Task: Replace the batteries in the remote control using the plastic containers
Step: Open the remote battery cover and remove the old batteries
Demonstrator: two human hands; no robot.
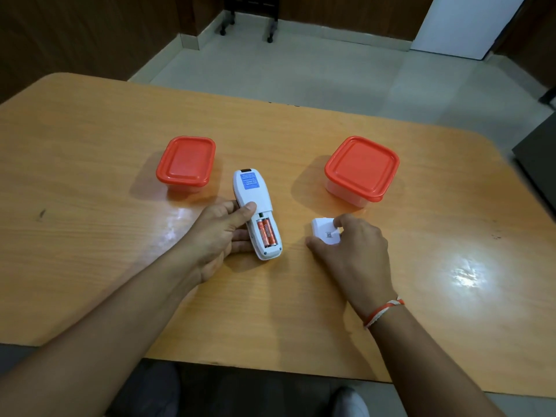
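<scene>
A white remote control (251,194) lies face down on the wooden table (90,182), its battery bay uncovered with two orange batteries (266,232) inside. My left hand (221,233) grips the remote from the left, thumb on its back. To the right, my right hand (350,245) holds the white battery cover (323,231) at the table surface, fingers pinching it. Two plastic containers with red lids stand behind: a smaller container (186,164) at left and a larger container (361,168) at right, both closed.
The table's far edge borders a tiled floor; a dark object (538,158) stands off the right edge. The table's near edge runs just above my knees. Chair legs on wheels (249,25) stand far back.
</scene>
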